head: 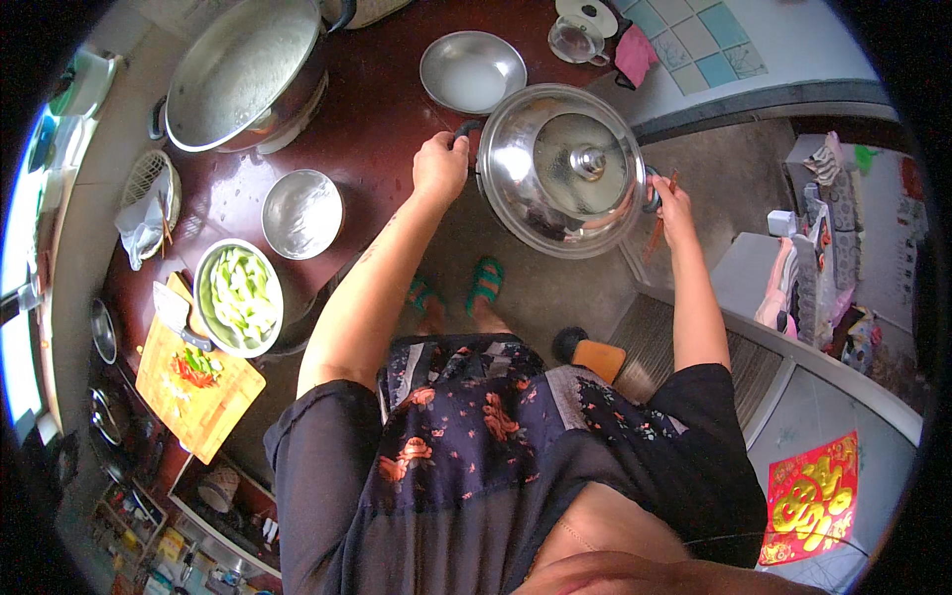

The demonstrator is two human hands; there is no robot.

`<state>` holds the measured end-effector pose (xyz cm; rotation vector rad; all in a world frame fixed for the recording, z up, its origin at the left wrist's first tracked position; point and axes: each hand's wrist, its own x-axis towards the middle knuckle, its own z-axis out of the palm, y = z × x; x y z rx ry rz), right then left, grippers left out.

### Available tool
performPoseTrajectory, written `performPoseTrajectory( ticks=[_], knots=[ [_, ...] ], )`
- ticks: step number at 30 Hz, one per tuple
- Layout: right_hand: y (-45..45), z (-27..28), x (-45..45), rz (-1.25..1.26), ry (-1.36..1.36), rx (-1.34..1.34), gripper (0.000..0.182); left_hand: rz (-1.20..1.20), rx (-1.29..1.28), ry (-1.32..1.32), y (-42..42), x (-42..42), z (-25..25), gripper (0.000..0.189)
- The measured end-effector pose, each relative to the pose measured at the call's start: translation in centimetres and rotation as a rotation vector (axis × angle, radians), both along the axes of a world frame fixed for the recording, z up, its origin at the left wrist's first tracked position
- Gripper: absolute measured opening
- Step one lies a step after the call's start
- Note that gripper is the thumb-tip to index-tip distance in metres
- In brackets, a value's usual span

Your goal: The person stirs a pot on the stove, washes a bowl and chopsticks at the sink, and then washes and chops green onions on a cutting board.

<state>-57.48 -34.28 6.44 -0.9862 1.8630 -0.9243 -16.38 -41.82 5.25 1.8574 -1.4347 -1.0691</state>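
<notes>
Between my hands hangs a metal pot with two black handles, covered by a clear domed lid with a metal rim and knob. My left hand is closed around one handle. My right hand grips the opposite handle and also has reddish-brown chopsticks in it. The pot is over the floor beside the dark red counter. Just beyond it, a shallow metal bowl sits on the counter, partly overlapped by the lid in this view.
A large metal pan, an empty metal bowl and a bowl of cut green vegetables stand left. A cleaver and chopped peppers lie on a wooden cutting board. A glass jug is at the far edge; a doorway opens right.
</notes>
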Motion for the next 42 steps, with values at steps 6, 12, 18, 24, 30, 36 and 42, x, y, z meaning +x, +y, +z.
performPoseTrajectory(
  ticks=[6,12,18,24,30,36,42],
  knots=[
    [-2.5,-0.7,0.9,0.028,-0.052,-0.002,0.028,0.062,0.026,0.146,-2.8,1.1,-2.7,0.039],
    [-4.7,-2.4,1.5,-0.003,-0.045,-0.044,0.028,0.057,0.041,0.076,-4.4,1.8,-0.8,0.042],
    [-5.9,-2.4,2.3,-0.033,-0.048,-0.059,0.028,0.095,0.062,0.153,-6.8,3.1,-1.7,0.049],
    [-5.5,-1.7,2.9,-0.027,0.007,-0.005,0.027,0.250,0.078,0.262,-12.2,3.3,-3.4,0.063],
    [-5.2,-1.4,3.3,-0.049,-0.035,-0.003,0.027,0.384,0.179,0.577,-16.6,2.3,-3.2,0.039],
    [-5.9,-1.6,4.3,-0.016,-0.046,-0.018,0.028,0.289,0.118,0.613,-18.7,3.9,0.5,0.034],
    [-8.3,-1.7,7.0,-0.026,-0.023,-0.012,0.031,0.215,0.067,0.783,-16.2,5.5,7.4,0.028]
  ],
)
